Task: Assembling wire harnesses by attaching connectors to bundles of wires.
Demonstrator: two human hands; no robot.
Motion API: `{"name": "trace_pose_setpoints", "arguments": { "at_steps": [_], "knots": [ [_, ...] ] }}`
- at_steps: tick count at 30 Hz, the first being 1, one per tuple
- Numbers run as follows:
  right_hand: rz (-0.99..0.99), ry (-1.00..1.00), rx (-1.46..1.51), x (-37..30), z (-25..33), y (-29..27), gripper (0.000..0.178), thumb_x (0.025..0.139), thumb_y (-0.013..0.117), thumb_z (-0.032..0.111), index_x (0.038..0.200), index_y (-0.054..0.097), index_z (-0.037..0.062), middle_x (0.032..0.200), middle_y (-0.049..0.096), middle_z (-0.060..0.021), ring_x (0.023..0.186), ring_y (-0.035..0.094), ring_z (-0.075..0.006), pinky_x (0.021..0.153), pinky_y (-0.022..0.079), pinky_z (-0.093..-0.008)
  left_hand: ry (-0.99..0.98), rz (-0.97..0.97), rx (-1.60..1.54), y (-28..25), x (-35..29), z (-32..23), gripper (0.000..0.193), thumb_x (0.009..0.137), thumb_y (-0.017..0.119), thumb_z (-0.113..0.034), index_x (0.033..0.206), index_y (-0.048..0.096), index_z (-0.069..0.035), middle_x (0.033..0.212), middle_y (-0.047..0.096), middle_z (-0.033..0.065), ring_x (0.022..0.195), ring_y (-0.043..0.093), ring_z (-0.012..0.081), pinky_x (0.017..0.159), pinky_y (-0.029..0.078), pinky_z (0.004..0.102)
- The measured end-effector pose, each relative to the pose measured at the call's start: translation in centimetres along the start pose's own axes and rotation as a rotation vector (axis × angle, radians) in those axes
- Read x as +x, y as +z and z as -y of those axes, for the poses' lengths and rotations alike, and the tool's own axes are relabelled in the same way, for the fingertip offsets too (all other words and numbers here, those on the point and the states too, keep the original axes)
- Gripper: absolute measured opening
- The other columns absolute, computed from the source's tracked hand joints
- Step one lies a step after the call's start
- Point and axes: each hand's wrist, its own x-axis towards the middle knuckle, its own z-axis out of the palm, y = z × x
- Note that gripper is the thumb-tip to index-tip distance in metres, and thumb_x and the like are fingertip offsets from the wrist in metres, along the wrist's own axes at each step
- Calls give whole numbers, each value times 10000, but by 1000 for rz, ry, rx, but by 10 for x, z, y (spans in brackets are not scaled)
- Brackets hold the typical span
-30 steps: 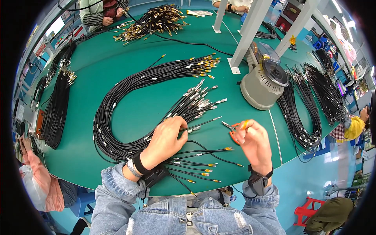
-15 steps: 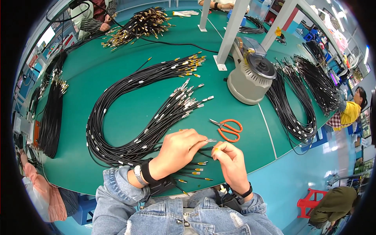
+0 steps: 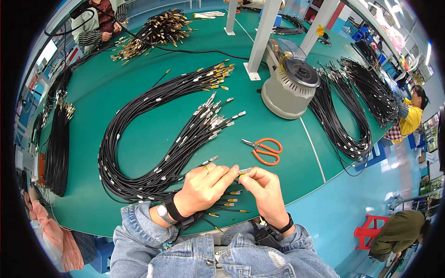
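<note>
- Table (image 3: 85,125): carries the work near its front edge.
- Bundle (image 3: 107,153): bends in a U on the table, both ends toward the right edge; a tug on one cable could, I judge, snag and shift its neighbours.
- Left hand (image 3: 198,186): fingers together, tips at the cable end; its thumb is hidden, so I cannot tell whether it grips.
- Right hand (image 3: 268,194): thumb and forefinger pinch the cable end.
- Cutters (image 3: 255,145): just beyond the right hand, blades toward the left edge; a careless reach could knock them.
- Cable end (image 3: 244,171): between the fingertips, above the table near its front edge. Long axis roughly along that edge, right side slightly raised; which way its tip points is unclear. A loose pinch could let it twist or slip.
</note>
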Motion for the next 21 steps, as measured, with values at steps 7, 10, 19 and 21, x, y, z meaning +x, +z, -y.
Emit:
{"name": "trace_pose_setpoints", "arguments": {
  "at_steps": [7,10,19,21],
  "knots": [
    [61,76,-30,2,7,-6,56,837,589,48,834,602,-7,816,625,-32,762,565,-71,710,449,-218,29,-16,-34,0,-1,2,330,618,712,-52,941,648,-52,685,547,-5,519,502,117,426,358,238],
    [74,69,-38,3,8,-6,60,838,588,52,836,603,-7,808,620,-29,748,557,-68,695,441,-214,35,-14,-29,-1,-1,2,324,623,710,-54,942,648,-51,680,545,-5,518,501,116,426,360,238],
    [65,78,-43,2,10,-4,73,839,585,66,807,594,1,778,604,-21,705,519,-59,647,404,-206,48,-2,-39,-2,-1,2,314,640,695,-47,950,647,-47,680,545,-3,521,504,115,429,375,235],
    [64,83,-36,2,11,-5,73,836,588,65,801,591,1,775,603,-20,702,516,-59,648,405,-206,54,-1,-40,-2,-1,2,315,641,693,-44,952,647,-47,682,546,-3,522,506,115,430,377,235]
  ]
}}
